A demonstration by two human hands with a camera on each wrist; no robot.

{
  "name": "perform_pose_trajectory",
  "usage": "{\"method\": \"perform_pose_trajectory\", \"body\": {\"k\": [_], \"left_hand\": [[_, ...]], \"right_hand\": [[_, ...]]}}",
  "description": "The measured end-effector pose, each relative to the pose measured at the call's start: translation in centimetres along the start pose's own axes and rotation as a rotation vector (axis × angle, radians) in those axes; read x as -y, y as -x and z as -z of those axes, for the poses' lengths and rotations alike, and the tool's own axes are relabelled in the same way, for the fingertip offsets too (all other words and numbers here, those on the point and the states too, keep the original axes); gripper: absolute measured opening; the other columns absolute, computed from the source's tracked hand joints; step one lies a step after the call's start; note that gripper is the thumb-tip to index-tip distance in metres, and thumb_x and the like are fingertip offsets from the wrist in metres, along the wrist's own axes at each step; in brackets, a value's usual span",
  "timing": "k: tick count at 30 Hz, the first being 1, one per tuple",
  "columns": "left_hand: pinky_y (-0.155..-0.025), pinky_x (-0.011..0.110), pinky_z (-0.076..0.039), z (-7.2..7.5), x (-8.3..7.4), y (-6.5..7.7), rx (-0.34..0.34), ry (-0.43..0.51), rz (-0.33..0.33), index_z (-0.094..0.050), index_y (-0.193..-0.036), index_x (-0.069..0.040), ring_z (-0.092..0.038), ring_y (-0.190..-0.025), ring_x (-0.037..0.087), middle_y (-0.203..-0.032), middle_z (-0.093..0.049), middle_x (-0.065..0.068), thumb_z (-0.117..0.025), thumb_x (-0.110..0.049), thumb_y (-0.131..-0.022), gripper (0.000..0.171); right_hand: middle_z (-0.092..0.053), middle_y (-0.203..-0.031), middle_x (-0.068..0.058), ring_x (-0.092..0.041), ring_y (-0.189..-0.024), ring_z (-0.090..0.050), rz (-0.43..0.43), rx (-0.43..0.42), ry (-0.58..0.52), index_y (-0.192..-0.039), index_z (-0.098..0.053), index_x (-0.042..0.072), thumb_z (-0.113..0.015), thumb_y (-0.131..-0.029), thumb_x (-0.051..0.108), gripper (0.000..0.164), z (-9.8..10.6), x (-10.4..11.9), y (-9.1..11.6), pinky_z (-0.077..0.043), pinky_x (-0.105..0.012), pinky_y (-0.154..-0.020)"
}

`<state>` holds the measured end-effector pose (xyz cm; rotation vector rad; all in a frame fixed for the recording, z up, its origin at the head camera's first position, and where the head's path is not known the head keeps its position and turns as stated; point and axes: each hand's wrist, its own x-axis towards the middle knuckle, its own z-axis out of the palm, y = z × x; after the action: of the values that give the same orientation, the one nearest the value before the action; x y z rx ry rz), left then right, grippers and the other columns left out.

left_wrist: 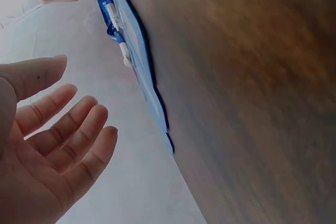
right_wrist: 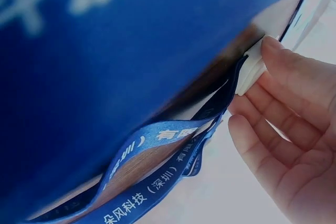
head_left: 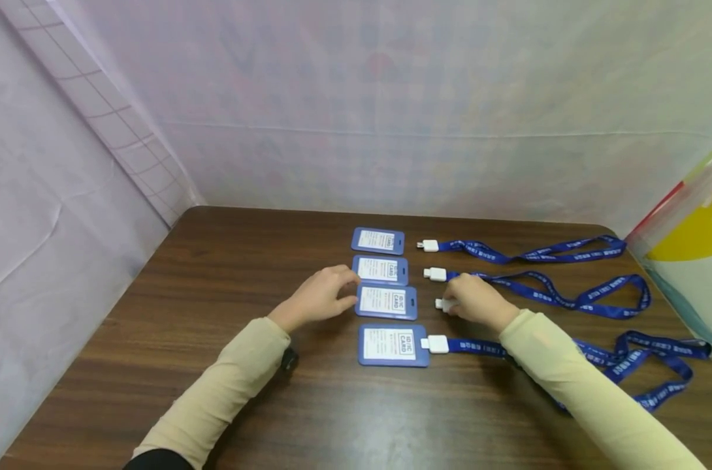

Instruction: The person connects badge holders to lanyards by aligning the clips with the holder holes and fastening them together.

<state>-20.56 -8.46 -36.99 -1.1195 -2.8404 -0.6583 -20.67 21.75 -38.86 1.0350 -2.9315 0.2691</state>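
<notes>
Several blue badge holders with white ID cards lie in a column on the table. My left hand (head_left: pixel 321 297), its fingers loosely bent and holding nothing, is at the left edge of the badge holder second from the front (head_left: pixel 387 301). To the right, my right hand (head_left: pixel 476 300) pinches the white clip (right_wrist: pixel 251 72) of a blue lanyard (right_wrist: pixel 142 198) between thumb and fingers. This clip's tip points at that holder's slot, with a gap between them. At the front holder (head_left: pixel 393 344), another white clip (head_left: pixel 438 344) overlaps the slot end.
Two more lanyards with white clips (head_left: pixel 430 245) (head_left: pixel 435 274) stretch rightward behind my right hand, level with the two rear badge holders (head_left: pixel 379 241). Loops of blue strap (head_left: pixel 664 385) lie under and beyond my right forearm. A white curtain (head_left: pixel 391 163) hangs behind the wooden table (head_left: pixel 215 261).
</notes>
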Motion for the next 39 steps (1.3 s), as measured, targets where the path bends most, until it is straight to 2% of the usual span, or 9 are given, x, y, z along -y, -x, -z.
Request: {"method": "perform_pose_trajectory", "body": {"k": [4,8,13,17,27,39], "left_hand": [[-0.081,0.034,-0.047,0.0,0.2,-0.5,0.034,-0.021,0.017,-0.06,-0.11,0.0,-0.056,-0.093,0.02,-0.103,-0.059,0.009,-0.068,-0.014,-0.08,0.033],[-0.088,0.036,-0.044,-0.2,0.4,-1.0,0.098,-0.062,0.017,-0.058,-0.115,-0.001,-0.052,-0.102,0.024,-0.111,-0.055,0.012,-0.067,-0.019,-0.081,0.04],[-0.089,0.036,-0.044,-0.6,0.3,-1.8,0.193,-0.142,-0.009,-0.055,-0.12,0.0,-0.048,-0.104,0.026,-0.115,-0.051,0.013,-0.067,-0.025,-0.081,0.048],[-0.09,0.035,-0.043,-0.8,0.0,-2.5,0.243,-0.213,-0.019,-0.054,-0.121,0.001,-0.047,-0.108,0.026,-0.119,-0.051,0.014,-0.068,-0.026,-0.081,0.051],[-0.09,0.032,-0.043,-1.5,-0.1,-3.3,0.312,-0.211,0.004,-0.051,-0.125,0.002,-0.047,-0.106,0.025,-0.118,-0.049,0.015,-0.069,-0.029,-0.08,0.058],[-0.086,0.03,-0.044,-2.2,0.3,-3.6,0.337,-0.237,-0.018,-0.062,-0.108,0.001,-0.049,-0.1,0.023,-0.111,-0.052,0.014,-0.071,-0.029,-0.078,0.044]], "right_hand": [[-0.061,-0.064,-0.001,-0.016,-0.059,-0.055,-0.019,0.004,-0.002,-0.068,-0.069,0.006,-0.075,-0.065,0.003,0.007,0.1,0.1,-0.1,-0.048,-0.034,-0.056],[-0.061,-0.065,-0.001,-0.016,-0.059,-0.054,-0.036,0.012,-0.017,-0.068,-0.069,0.005,-0.074,-0.064,0.003,0.007,0.2,0.2,-0.2,-0.048,-0.034,-0.056],[-0.061,-0.064,0.0,-0.014,-0.057,-0.052,-0.034,0.017,-0.034,-0.066,-0.068,0.006,-0.075,-0.064,0.003,0.008,0.3,0.1,-0.2,-0.047,-0.033,-0.055],[-0.06,-0.063,0.001,-0.013,-0.056,-0.052,-0.033,0.018,-0.041,-0.065,-0.067,0.007,-0.074,-0.063,0.003,0.009,0.3,0.1,-0.2,-0.047,-0.033,-0.055],[-0.059,-0.062,0.005,-0.011,-0.056,-0.052,-0.039,0.016,-0.066,-0.063,-0.068,0.011,-0.075,-0.063,0.005,0.009,0.4,0.0,-0.2,-0.048,-0.032,-0.055],[-0.064,-0.069,-0.001,-0.017,-0.064,-0.06,-0.064,0.03,-0.066,-0.072,-0.071,0.005,-0.075,-0.065,0.004,0.008,0.4,0.0,0.0,-0.051,-0.034,-0.06]]}}
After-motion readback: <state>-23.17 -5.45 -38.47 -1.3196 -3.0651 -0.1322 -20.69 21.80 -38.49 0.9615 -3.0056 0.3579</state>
